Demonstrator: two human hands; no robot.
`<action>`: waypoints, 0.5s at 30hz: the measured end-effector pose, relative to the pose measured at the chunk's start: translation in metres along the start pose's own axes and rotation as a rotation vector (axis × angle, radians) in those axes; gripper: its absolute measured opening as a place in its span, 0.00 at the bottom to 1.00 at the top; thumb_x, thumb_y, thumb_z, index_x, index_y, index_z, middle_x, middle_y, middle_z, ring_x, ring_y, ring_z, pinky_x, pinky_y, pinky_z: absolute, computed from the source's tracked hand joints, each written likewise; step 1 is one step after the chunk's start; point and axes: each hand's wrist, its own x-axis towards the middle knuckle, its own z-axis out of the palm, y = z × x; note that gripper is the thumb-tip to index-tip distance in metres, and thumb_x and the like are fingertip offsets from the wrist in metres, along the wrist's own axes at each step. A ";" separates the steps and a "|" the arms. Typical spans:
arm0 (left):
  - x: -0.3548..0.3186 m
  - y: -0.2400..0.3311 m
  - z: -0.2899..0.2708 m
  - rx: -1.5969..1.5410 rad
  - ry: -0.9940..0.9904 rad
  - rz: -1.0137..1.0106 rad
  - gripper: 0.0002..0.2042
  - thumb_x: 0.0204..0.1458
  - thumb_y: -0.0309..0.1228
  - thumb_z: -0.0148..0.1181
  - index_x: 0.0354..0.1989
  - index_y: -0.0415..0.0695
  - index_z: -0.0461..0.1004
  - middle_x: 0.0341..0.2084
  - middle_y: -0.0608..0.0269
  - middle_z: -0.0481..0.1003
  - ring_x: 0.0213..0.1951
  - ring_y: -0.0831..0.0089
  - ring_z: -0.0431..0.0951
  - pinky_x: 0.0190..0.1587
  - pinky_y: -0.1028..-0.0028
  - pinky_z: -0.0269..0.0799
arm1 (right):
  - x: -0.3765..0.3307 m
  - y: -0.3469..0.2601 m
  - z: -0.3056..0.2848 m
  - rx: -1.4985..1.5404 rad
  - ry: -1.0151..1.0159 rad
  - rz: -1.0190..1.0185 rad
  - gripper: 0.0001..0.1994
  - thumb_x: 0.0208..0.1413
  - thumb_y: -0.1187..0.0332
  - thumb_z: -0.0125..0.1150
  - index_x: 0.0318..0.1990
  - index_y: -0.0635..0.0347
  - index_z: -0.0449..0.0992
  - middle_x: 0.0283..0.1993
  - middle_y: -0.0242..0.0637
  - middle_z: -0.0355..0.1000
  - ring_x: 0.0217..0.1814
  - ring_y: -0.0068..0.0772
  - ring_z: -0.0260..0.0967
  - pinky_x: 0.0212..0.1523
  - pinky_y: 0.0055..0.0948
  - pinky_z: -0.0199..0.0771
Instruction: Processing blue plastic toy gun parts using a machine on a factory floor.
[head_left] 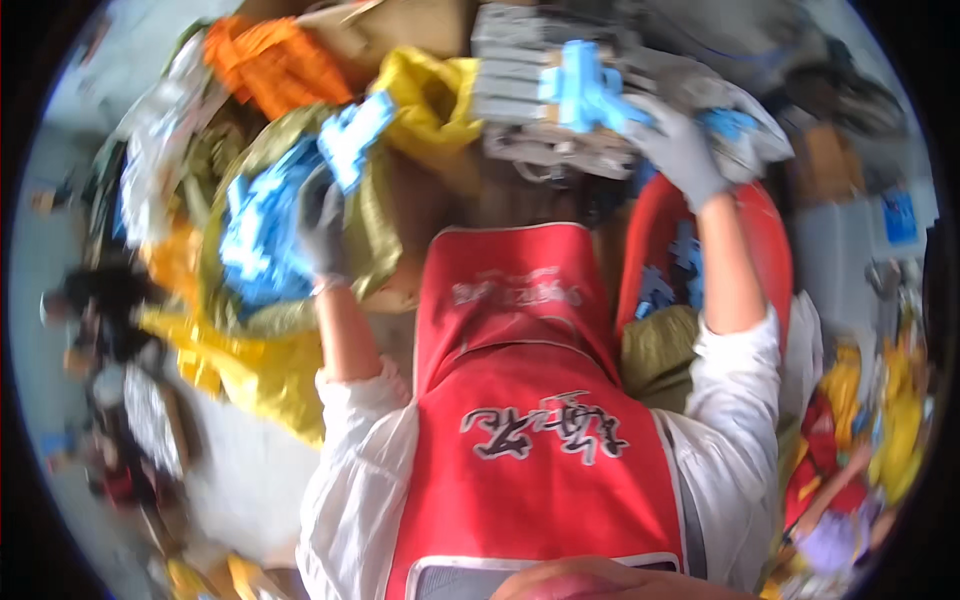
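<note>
Two gloved hands work above a red apron (530, 400) that fills the lower middle of the head view. At about nine o'clock, a heap of light blue plastic pieces (262, 235) lies in an open olive-green sack (375, 235), with yellow sacking (255, 375) spread beneath it toward seven o'clock.

The left hand (322, 232), in a grey glove, rises from a white rolled sleeve (355, 440); the forearm runs nearly straight toward twelve o'clock, and the fingers are closed around the lower end of a blue plastic piece (353, 135). That piece is long and blocky. Its long axis tilts from the hand up toward one o'clock, and its free end points at the yellow bag (430, 100) just beside it.

An orange cloth bundle (270, 60) sits at eleven o'clock. At twelve o'clock stands a grey stacked fixture (520, 90).

The right hand (680, 145), also grey-gloved, reaches from its white sleeve toward twelve o'clock, leaning slightly toward eleven. Its fingers are curled onto a second blue piece (583, 90) that rests against the grey fixture. This piece lies roughly crosswise, its long axis running from ten o'clock to four o'clock; motion blur hides how firm the grip is. Below the right forearm, a red tub (765, 250) holds more blue parts (665, 280).
</note>
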 end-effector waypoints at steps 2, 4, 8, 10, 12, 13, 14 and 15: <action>-0.001 -0.002 0.002 -0.058 0.018 -0.002 0.14 0.50 0.24 0.60 0.46 0.38 0.73 0.39 0.66 0.74 0.41 0.79 0.72 0.46 0.80 0.66 | -0.020 -0.019 -0.009 -0.241 0.102 -0.033 0.23 0.54 0.56 0.58 0.55 0.54 0.68 0.35 0.45 0.75 0.34 0.41 0.73 0.37 0.34 0.70; 0.001 0.001 -0.005 -0.075 0.065 0.022 0.14 0.50 0.24 0.61 0.46 0.37 0.73 0.39 0.65 0.75 0.41 0.79 0.73 0.46 0.80 0.67 | -0.045 0.001 -0.016 -0.022 0.197 0.036 0.22 0.57 0.57 0.56 0.58 0.53 0.67 0.21 0.34 0.66 0.21 0.27 0.61 0.27 0.29 0.66; 0.022 -0.023 -0.082 0.838 0.122 0.178 0.12 0.53 0.25 0.57 0.45 0.35 0.73 0.42 0.61 0.76 0.41 0.75 0.75 0.44 0.73 0.71 | -0.108 0.059 -0.030 0.268 0.128 0.432 0.17 0.59 0.60 0.54 0.53 0.54 0.72 0.28 0.26 0.68 0.27 0.13 0.62 0.27 0.17 0.65; 0.021 -0.021 -0.107 0.667 0.294 0.038 0.15 0.58 0.31 0.50 0.52 0.40 0.72 0.45 0.59 0.76 0.43 0.73 0.76 0.46 0.74 0.72 | -0.137 0.102 -0.031 0.338 0.200 0.525 0.16 0.58 0.61 0.55 0.51 0.58 0.73 0.29 0.25 0.70 0.27 0.13 0.63 0.28 0.18 0.66; 0.022 -0.004 -0.129 0.366 0.353 -0.113 0.15 0.58 0.30 0.51 0.52 0.41 0.72 0.45 0.56 0.76 0.40 0.69 0.78 0.41 0.75 0.75 | -0.169 0.167 -0.036 0.356 0.271 0.556 0.16 0.58 0.60 0.55 0.49 0.59 0.74 0.29 0.27 0.72 0.26 0.15 0.63 0.28 0.18 0.66; 0.028 -0.028 -0.162 1.182 0.252 0.366 0.14 0.57 0.30 0.53 0.51 0.39 0.72 0.46 0.55 0.75 0.41 0.67 0.78 0.42 0.75 0.74 | -0.188 0.200 -0.038 0.224 0.310 0.555 0.15 0.58 0.59 0.54 0.46 0.58 0.74 0.27 0.28 0.71 0.25 0.17 0.64 0.27 0.21 0.66; 0.030 -0.024 -0.147 1.085 0.349 0.323 0.15 0.56 0.31 0.55 0.50 0.39 0.72 0.43 0.56 0.76 0.41 0.67 0.77 0.43 0.75 0.74 | -0.199 0.203 -0.044 0.128 0.301 0.642 0.14 0.58 0.58 0.51 0.42 0.58 0.74 0.25 0.30 0.71 0.24 0.19 0.65 0.28 0.25 0.67; 0.028 -0.027 -0.133 0.977 0.324 0.333 0.15 0.56 0.31 0.56 0.49 0.38 0.73 0.42 0.56 0.77 0.42 0.68 0.77 0.44 0.74 0.74 | -0.218 0.234 -0.041 0.067 0.325 0.690 0.14 0.56 0.56 0.50 0.39 0.56 0.74 0.26 0.36 0.72 0.27 0.26 0.69 0.31 0.30 0.68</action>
